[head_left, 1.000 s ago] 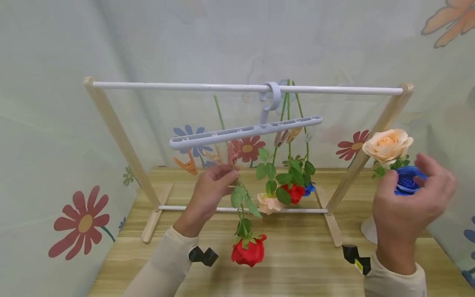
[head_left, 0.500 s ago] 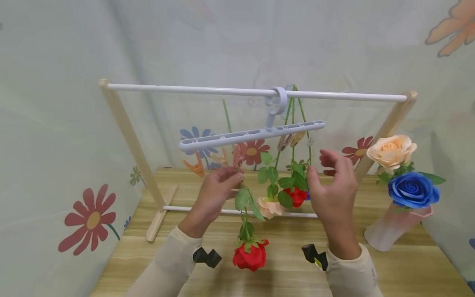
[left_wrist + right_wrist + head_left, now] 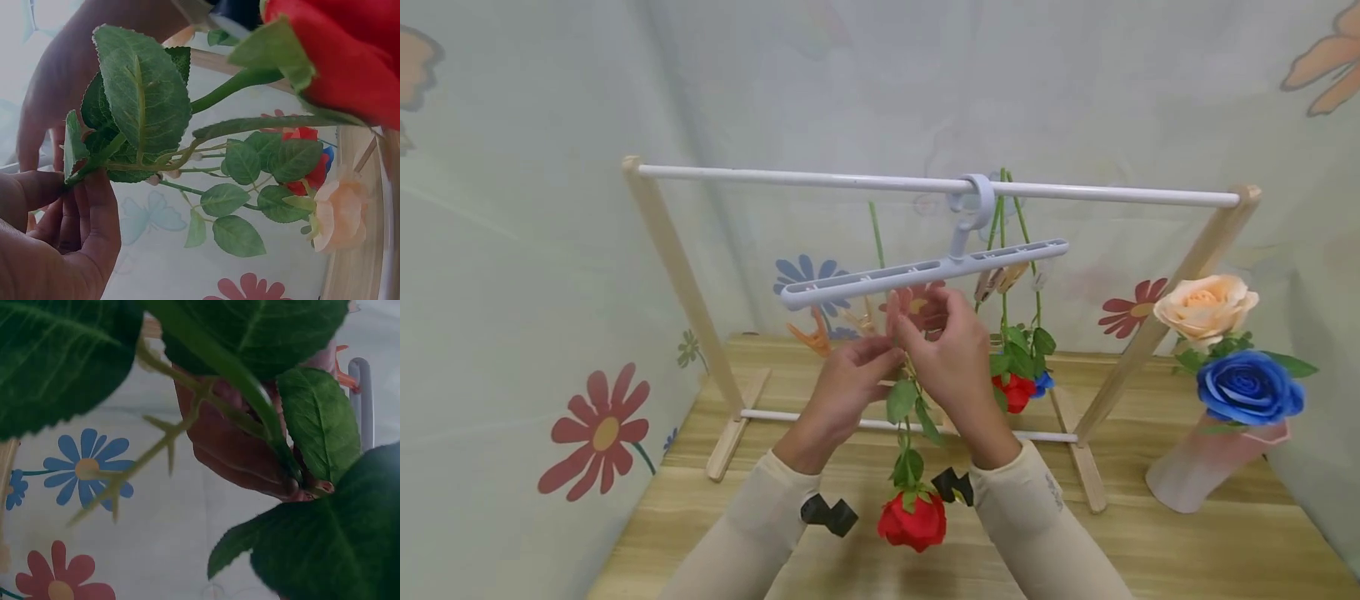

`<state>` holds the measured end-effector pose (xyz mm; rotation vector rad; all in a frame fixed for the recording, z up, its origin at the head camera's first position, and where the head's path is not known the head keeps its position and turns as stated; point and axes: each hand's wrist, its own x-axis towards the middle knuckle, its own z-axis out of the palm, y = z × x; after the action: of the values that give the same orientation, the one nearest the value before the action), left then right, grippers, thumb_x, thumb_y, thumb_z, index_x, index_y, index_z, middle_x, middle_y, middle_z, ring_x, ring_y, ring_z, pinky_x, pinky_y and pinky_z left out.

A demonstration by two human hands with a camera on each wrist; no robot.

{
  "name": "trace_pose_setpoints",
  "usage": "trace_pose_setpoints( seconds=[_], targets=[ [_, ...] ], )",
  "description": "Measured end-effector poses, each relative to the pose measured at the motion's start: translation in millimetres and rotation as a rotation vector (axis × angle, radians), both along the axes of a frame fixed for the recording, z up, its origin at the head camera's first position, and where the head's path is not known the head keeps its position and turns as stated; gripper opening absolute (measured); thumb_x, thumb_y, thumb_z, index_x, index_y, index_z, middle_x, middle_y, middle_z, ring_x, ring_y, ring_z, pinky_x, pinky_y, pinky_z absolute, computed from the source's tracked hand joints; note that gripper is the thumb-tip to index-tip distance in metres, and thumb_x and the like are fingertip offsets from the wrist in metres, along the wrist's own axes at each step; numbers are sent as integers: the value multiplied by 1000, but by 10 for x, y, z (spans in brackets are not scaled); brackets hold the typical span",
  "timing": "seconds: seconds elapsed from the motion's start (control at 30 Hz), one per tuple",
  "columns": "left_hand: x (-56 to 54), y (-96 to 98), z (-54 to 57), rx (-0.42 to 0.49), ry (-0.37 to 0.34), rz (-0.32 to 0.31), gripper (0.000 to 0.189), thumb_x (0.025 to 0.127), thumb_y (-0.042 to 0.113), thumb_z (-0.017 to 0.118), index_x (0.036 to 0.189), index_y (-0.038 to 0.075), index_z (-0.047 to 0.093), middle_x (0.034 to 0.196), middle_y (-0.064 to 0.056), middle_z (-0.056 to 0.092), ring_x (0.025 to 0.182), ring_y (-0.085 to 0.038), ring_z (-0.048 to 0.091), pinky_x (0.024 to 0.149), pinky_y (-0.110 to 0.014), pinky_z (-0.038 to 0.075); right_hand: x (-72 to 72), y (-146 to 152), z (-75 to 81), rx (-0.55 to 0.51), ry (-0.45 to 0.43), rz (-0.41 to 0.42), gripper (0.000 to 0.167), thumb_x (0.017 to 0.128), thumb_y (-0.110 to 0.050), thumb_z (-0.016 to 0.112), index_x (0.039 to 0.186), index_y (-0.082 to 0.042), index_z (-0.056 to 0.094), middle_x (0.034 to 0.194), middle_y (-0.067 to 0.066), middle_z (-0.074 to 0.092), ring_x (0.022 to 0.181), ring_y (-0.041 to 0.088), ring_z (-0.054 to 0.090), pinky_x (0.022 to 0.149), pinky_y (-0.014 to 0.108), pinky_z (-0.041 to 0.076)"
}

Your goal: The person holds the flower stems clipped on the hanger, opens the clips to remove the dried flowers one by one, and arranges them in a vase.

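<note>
My left hand (image 3: 857, 383) pinches the green stem of an upside-down red rose (image 3: 913, 521), just under a pink clothespin (image 3: 892, 313). In the left wrist view, thumb and fingertips meet on the stem (image 3: 103, 156) beside its leaves. My right hand (image 3: 955, 358) is raised right beside the clothespin, its thumb close to the clip and its thumb and fingers apart. Leaves (image 3: 319, 422) cover much of the right wrist view. Above both hands a pale grey-blue hanger (image 3: 925, 271) hangs tilted, lower at its left end.
The hanger hooks over the white rod (image 3: 1112, 193) of a wooden frame. An orange clothespin (image 3: 811, 332) hangs left. More red, blue and peach roses hang from the hanger's right half. A pink-white vase (image 3: 1187, 471) holds a peach rose (image 3: 1206, 308) and a blue rose (image 3: 1250, 387).
My right hand has moved left from beside the vase to the pink clothespin. The left hand keeps its pinch on the rose stem. The view has shifted slightly.
</note>
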<state>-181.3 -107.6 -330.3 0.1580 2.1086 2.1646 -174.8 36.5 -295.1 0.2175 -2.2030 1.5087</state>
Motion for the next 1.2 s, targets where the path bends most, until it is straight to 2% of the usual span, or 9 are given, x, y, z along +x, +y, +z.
trace_pose_setpoints(
  seconds=[0.1,0.23,0.47,0.67,0.8,1.0,1.2],
  targets=[
    [12,-1,-1,-13,-8,-3,32,99,17,65,126,1,67,118,-17,72,92,-14,71,81,-36,62,-36,-101,14,-44,-9,9,38,95,-36,71,117,-7,62,101,7,72,91,19,70,81,36,62],
    [28,-7,1,-18,-17,-11,31,99,21,66,124,3,68,116,-16,73,91,-15,71,80,-36,62,-35,-169,17,-84,6,-4,28,94,-31,73,109,-9,62,98,4,72,86,18,71,77,35,62],
    [25,-15,-5,-19,9,-17,30,99,18,65,124,1,68,114,-17,73,90,-16,72,80,-38,63,-34,-216,14,-120,83,-31,23,94,-27,73,103,-7,65,93,5,75,79,16,71,71,31,61],
    [15,-11,-18,-10,16,-15,29,98,16,65,122,1,69,107,-15,74,86,-15,72,78,-39,63,-49,-237,4,-99,158,-79,17,96,-24,70,99,-7,68,88,3,78,73,13,71,67,26,59],
    [5,-27,-63,-43,23,-18,28,98,16,66,122,2,70,106,-14,74,84,-15,71,77,-40,63,-49,-245,8,-88,177,-93,17,95,-23,70,100,-7,68,88,3,78,73,14,71,67,29,60],
    [32,-87,-106,-106,22,-27,29,97,20,68,120,3,71,107,-14,74,83,-14,70,75,-38,63,-50,-249,5,-80,149,-68,25,91,-25,76,101,-6,64,90,6,73,77,17,73,70,34,62],
    [58,-171,-201,-206,15,-94,27,96,20,68,116,3,72,104,-12,73,82,-13,69,74,-35,63,-79,-245,-19,-65,178,-47,23,92,-23,75,106,-6,65,94,7,73,78,14,72,72,31,62]
  ],
)
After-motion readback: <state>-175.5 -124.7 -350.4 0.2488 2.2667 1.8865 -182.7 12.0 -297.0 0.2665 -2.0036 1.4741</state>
